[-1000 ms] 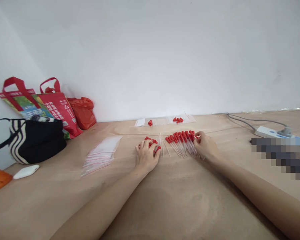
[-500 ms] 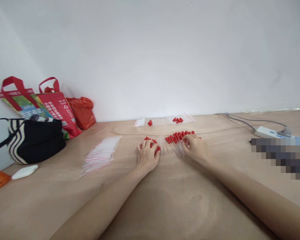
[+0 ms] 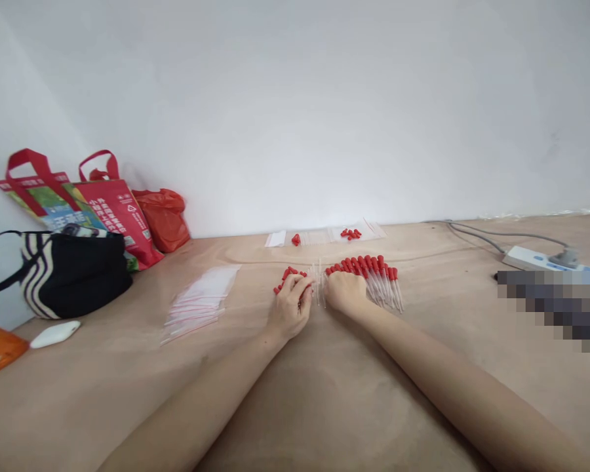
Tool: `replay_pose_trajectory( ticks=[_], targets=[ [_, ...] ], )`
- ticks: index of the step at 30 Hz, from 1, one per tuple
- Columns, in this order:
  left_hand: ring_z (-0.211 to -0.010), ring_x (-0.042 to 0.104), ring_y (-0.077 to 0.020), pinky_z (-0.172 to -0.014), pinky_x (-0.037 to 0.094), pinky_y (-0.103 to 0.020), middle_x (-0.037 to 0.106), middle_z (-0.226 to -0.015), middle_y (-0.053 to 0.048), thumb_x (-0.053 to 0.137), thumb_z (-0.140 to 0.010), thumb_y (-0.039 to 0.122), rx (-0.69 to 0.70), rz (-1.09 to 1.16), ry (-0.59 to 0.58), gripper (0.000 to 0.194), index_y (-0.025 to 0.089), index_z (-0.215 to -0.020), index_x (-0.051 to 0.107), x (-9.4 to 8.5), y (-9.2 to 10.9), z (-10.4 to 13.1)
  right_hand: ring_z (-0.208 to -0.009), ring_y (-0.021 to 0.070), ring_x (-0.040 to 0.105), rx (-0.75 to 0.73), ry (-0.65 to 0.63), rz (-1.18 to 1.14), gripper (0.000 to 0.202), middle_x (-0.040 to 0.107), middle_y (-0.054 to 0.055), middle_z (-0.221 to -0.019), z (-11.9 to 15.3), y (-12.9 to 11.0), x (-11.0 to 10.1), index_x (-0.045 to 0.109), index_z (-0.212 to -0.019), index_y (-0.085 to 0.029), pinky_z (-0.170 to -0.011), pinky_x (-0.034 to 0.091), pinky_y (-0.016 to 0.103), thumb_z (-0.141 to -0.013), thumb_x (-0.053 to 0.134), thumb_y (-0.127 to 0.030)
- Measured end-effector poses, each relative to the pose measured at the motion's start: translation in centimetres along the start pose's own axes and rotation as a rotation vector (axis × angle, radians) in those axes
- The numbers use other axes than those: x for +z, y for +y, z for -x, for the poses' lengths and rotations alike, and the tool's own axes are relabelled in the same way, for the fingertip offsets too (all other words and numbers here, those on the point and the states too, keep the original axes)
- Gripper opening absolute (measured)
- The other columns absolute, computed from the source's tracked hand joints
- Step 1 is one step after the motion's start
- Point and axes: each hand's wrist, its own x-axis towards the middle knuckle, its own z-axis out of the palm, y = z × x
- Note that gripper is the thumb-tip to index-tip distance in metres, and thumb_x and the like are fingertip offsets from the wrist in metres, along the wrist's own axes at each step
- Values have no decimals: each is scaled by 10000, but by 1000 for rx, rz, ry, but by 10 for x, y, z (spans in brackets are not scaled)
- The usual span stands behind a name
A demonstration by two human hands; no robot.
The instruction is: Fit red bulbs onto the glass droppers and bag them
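The left hand [image 3: 290, 303] is laid over loose red caps [image 3: 289, 274], fingers curled, perhaps pinching 1. The right hand [image 3: 343, 292], its grip not discernible, is rested on the red-capped droppers [image 3: 381, 278] fanned toward 3 o'clock on the table [image 3: 354, 393].

Both my forearms reach forward and converge, bare to the elbow. My left hand [image 3: 290, 303] lies palm down, fingers curled loosely, thumb tucked toward the right. My right hand [image 3: 344, 292] sits just beside it, knuckles up, fingers bent under; whether either grip is closed I cannot tell.
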Motion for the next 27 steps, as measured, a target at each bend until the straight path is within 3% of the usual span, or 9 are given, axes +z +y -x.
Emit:
replay_pose_trajectory(
  ticks=[6, 10, 12, 16, 19, 22, 27],
  targets=[
    [-726, 509, -133, -618, 460, -231, 484, -763, -28, 510, -751, 177, -45, 80, -11, 23, 166, -731, 503, -8, 4, 10, -601, 269, 560, 210, -45, 97, 185, 555, 138, -608, 12, -24, -28, 561, -690, -188, -531, 348, 368, -792, 406, -186],
    [-675, 512, -119, -605, 463, -224, 495, -721, -15, 487, -755, 159, -71, 139, -134, 30, 165, -728, 477, -14, 12, 20, -651, 239, 546, 43, -11, 114, 172, 582, 134, -728, 41, -17, -50, 507, -781, -172, -598, 371, 358, -813, 338, -181],
    [-684, 528, -120, -639, 471, -238, 521, -742, -19, 463, -773, 150, -72, 151, -219, 53, 165, -816, 490, -16, 17, 24, -646, 210, 537, -18, -17, 40, 182, 586, 95, -732, 60, -6, -57, 489, -816, -179, -601, 380, 333, -823, 307, -170],
    [-902, 534, -161, -804, 447, -300, 531, -986, -82, 420, -798, 111, -9, 103, -358, 246, 170, -1019, 510, -18, 24, 29, -752, 194, 548, -42, 98, -69, 279, 601, 96, -881, 89, 14, -67, 457, -1050, -170, -656, 400, 321, -825, 291, -160],
    [-936, 521, -177, -827, 435, -315, 504, -1023, -96, 430, -797, 115, -15, 37, -348, 193, 160, -905, 582, -16, 23, 29, -766, 185, 545, -76, 125, -78, 364, 595, 100, -918, 96, 17, -73, 444, -1129, -163, -670, 397, 311, -803, 289, -112],
    [-832, 536, -163, -763, 451, -305, 531, -883, -62, 460, -792, 143, -66, 16, -304, 135, 166, -818, 590, -14, 21, 26, -735, 172, 543, -103, 83, -85, 326, 598, 79, -857, 92, 12, -76, 511, -1038, -170, -664, 378, 302, -794, 308, -93],
    [-786, 546, -161, -715, 442, -300, 578, -813, -32, 417, -831, 182, -172, 52, -251, 101, 172, -850, 516, -12, 20, 19, -704, 147, 542, -123, 60, -121, 228, 607, 54, -805, 85, 2, -76, 563, -921, -185, -660, 329, 287, -845, 349, -205]
  ],
)
